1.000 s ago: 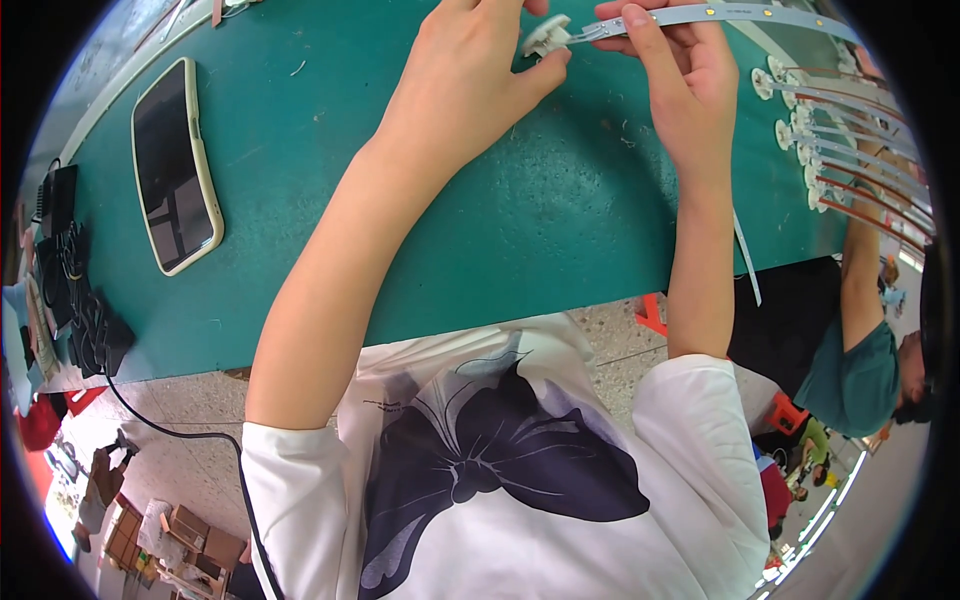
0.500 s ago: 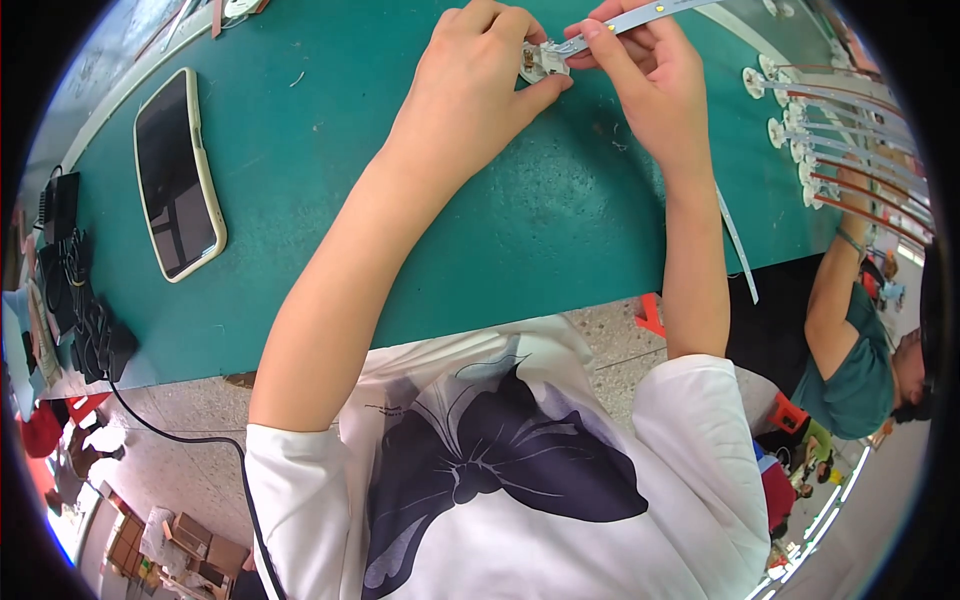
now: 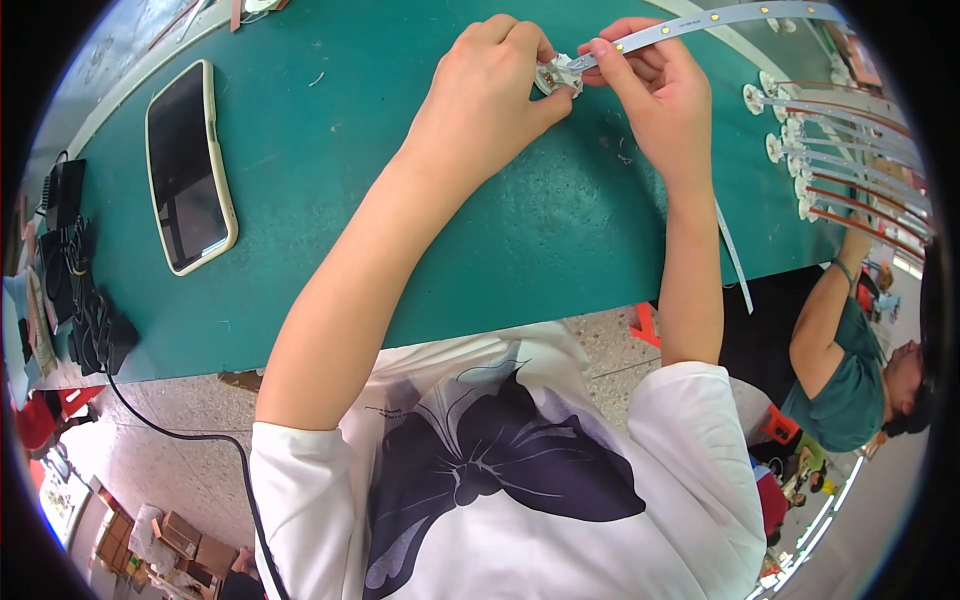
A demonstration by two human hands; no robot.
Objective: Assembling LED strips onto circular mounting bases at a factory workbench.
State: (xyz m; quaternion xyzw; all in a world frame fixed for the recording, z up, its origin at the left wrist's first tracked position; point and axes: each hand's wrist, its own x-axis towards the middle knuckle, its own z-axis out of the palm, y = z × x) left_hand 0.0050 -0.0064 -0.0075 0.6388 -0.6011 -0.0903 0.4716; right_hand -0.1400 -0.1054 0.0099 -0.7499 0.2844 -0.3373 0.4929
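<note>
My left hand [image 3: 490,90] grips a small round white plastic holder [image 3: 557,78] between thumb and fingers, just above the green table. In my right hand [image 3: 652,95] is a thin, pale LED strip [image 3: 700,22] with small yellow dots, pinched near its end between thumb and forefinger. That end meets the holder; whether it is seated inside cannot be made out. From there the strip arcs up to the right, toward the far edge. A narrow pale strip [image 3: 733,255] also shows beside my right forearm, reaching past the table's front edge.
A phone [image 3: 187,165] in a cream case lies at the left of the green table [image 3: 330,200]. Black cables and an adapter [image 3: 95,320] sit at the left edge. Several strips with white round ends [image 3: 800,150] stand at the right, near another person's arm [image 3: 825,300].
My hands keep their grips on the holder and strip. The view has shifted slightly, with the table's contents appearing a little to the right at upper left. The strip's free part curves more.
</note>
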